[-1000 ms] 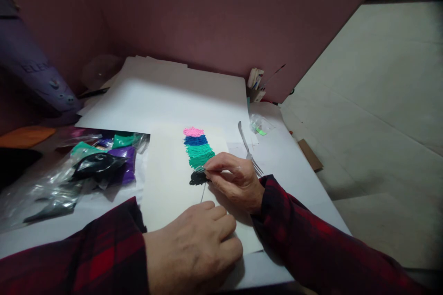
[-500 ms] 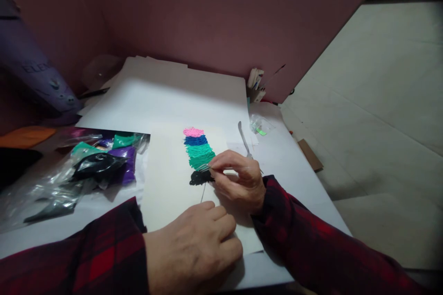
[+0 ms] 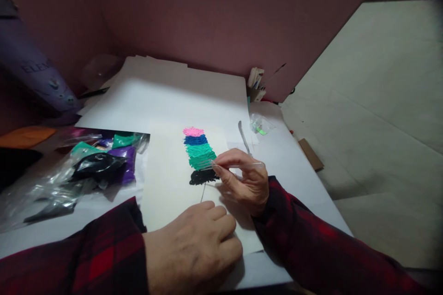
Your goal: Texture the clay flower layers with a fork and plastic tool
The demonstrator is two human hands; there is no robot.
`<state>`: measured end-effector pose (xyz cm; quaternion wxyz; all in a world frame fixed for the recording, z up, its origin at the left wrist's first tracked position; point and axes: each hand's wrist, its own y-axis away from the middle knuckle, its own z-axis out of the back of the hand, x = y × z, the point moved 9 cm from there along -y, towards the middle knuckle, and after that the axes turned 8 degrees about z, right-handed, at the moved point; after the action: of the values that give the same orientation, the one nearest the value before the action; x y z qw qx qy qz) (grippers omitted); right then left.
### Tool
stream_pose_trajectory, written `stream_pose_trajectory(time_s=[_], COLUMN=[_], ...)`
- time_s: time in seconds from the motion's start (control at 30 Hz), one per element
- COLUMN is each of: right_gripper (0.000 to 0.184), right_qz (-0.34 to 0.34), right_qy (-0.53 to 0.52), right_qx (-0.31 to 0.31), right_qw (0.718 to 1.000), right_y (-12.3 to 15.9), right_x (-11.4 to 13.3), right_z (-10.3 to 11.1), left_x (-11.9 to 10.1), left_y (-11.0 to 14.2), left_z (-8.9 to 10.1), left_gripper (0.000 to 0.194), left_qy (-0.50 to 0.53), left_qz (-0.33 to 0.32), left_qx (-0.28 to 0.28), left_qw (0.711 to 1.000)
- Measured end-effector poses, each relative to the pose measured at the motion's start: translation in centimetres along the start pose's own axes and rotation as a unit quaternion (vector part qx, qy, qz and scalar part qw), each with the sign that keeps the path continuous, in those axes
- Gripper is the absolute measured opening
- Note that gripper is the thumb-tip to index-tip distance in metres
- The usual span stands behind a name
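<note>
A cream card (image 3: pixel 166 179) lies on white paper in front of me. On it runs a stack of clay bands: pink (image 3: pixel 193 132), blue (image 3: pixel 195 139), teal green (image 3: pixel 200 156) and a black patch (image 3: pixel 202 176) at the bottom, with a thin pencil line below. My right hand (image 3: pixel 244 179) pinches a clear plastic fork (image 3: pixel 238 164), its tines at the right edge of the green and black clay. My left hand (image 3: pixel 194 249) rests curled, knuckles up, on the card's lower edge, holding nothing that shows.
A metal fork (image 3: pixel 243 137) lies behind my right hand. Clear bags of purple, green and black clay (image 3: pixel 100 161) sit at the left. A small bag with a green bit (image 3: pixel 260 125) and a bundle of small tools (image 3: pixel 255 84) are by the maroon wall.
My right hand has moved a little right and up with the clear fork, from over the black clay to its right edge, uncovering the black patch. The left hand stays put.
</note>
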<state>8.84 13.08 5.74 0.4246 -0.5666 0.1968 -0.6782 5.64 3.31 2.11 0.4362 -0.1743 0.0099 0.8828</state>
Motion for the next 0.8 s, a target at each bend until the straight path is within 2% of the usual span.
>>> stream_pose_trajectory(time_s=[0.13,0.3,0.53,0.8], right_gripper=[0.01,0.012,0.015,0.016], right_qz=[0.019,0.015,0.038,0.059], right_qy=[0.002,-0.021,-0.002,0.008], right_qx=[0.008,0.07,0.122,0.129], right_qw=[1.0,0.997,0.992,0.99], right_y=[0.1,0.2,0.2,0.3], right_x=[0.0,-0.4,-0.1,0.1], right_z=[-0.2,-1.3,-1.9,-2.2], left_x=[0.0,-0.1,-0.1,-0.1], left_y=[0.0,0.0,0.0,0.1], left_z=[-0.1,0.2,0.3,0.2], left_gripper=[0.008,0.007,0.007,0.005], left_qy=[0.004,0.008,0.008,0.011], left_qz=[-0.001,-0.006,-0.004,-0.003], left_qx=[0.004,-0.012,-0.016,-0.022], left_qw=[1.0,1.0,1.0,1.0])
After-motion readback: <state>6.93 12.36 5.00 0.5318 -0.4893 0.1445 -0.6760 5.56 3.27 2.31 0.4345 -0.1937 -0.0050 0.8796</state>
